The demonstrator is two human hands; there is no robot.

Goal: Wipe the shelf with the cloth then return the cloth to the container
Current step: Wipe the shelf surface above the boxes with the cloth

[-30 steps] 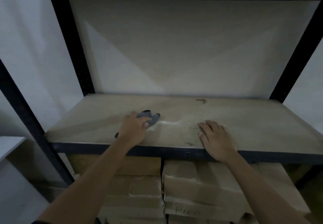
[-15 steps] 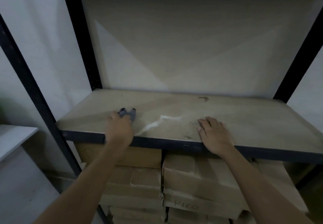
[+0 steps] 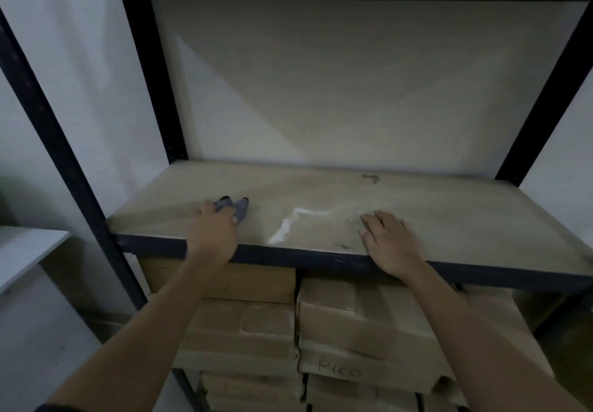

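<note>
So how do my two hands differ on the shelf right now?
The left hand is closed around the grey cloth; the right hand holds nothing. The left hand is bunched; the right hand lies flat, fingers spread. Both rest near the front edge of the shelf.

The shelf (image 3: 417, 212) is a wide, pale tan board set in a black metal frame, with a dark rail along its front edge. Its top is dull and dusty, marked by a lighter streak near the middle front, a dark smudge toward the back right, and a few small dark scuffs near the front edge. The cloth (image 3: 239, 211) is small and blue-grey, bunched up rather than spread flat. It lies on the left part of the board, a little back from the front rail, with two rounded folds poking toward the back. Most of it is covered, so its full shape cannot be told.
</note>
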